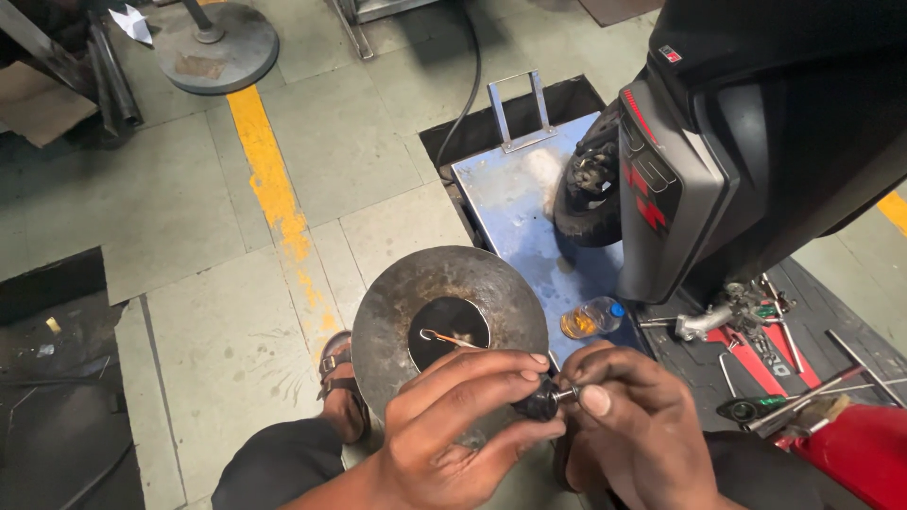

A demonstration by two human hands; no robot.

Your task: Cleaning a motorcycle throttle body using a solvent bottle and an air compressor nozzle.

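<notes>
Over the metal dish (pixel 397 302), left hand (pixel 463 425) pinches a black part (pixel 540 401); right hand (pixel 633 425) grips its pin (pixel 567 394), steadying it.

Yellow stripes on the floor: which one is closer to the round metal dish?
The long yellow stripe on the left. It runs down the tiles right to the round metal dish. The other yellow stripe only peeks in at the right edge, behind the scooter.

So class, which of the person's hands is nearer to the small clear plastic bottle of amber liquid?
Right. The right hand sits just below the small clear plastic bottle of amber liquid; the left hand is further off, down to its left.
</notes>
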